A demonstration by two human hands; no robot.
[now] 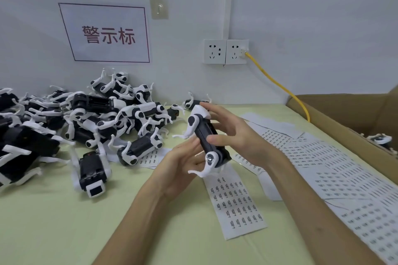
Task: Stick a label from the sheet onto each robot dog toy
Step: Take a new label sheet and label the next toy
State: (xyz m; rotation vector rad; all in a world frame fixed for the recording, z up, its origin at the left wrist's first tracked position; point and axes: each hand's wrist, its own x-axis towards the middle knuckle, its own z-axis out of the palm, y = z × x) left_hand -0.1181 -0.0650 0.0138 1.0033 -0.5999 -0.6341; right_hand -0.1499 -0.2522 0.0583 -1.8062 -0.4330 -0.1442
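Two bare hands met around one robot dog toy (206, 142) at the centre of the frame, held up off the pale green table (64, 221). The toy lay belly-up, its long axis running from upper left to lower right, dark underside turned toward the camera. The right hand (232, 133) came in from the lower right and gripped the body, thumb laid across the dark belly and fingers curled around the far side. The left hand (181, 163) sat just beneath and to the left, fingers loosely straight and touching the toy's near flank. Whether a label was already pinched at its fingertips could not be told. By the look of it the belly was the target face, and the left hand was the nearer one to press a label down.

A label sheet (234, 202) lay flat directly below the hands, rows of small printed labels intact. More sheets (336, 168) were spread toward the right edge. A heap of robot dogs (90, 120) filled the left of the frame. At upper right an open cardboard box (344, 114) held at least one toy (381, 139); the rest of its contents were hidden.
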